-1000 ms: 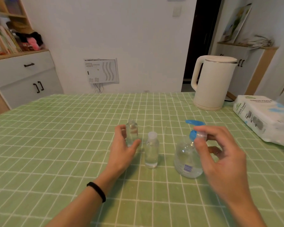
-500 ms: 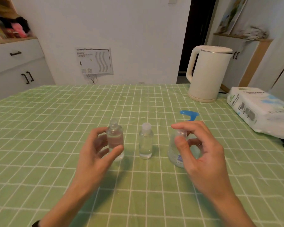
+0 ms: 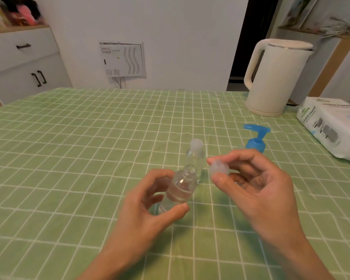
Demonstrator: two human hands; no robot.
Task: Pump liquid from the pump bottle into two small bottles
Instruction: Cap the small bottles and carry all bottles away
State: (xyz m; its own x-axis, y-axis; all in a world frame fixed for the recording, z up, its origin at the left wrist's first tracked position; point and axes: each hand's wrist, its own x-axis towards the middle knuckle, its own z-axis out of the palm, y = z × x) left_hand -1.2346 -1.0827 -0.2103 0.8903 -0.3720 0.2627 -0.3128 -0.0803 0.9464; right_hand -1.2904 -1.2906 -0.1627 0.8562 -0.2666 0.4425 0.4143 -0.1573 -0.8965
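one view only: head-worn, wide-angle. faces forward and down over the table (image 3: 69,138) toward the far wall (image 3: 190,27). table fills the lower two thirds and runs off the bottom edge. both forearms enter from the bottom; left hand (image 3: 148,205) and right hand (image 3: 257,190) sit close under the lens, just below centre. kettle (image 3: 275,77) upper right, cabinet (image 3: 22,63) upper left, both well beyond the hands. straight lines bow near the frame edges.
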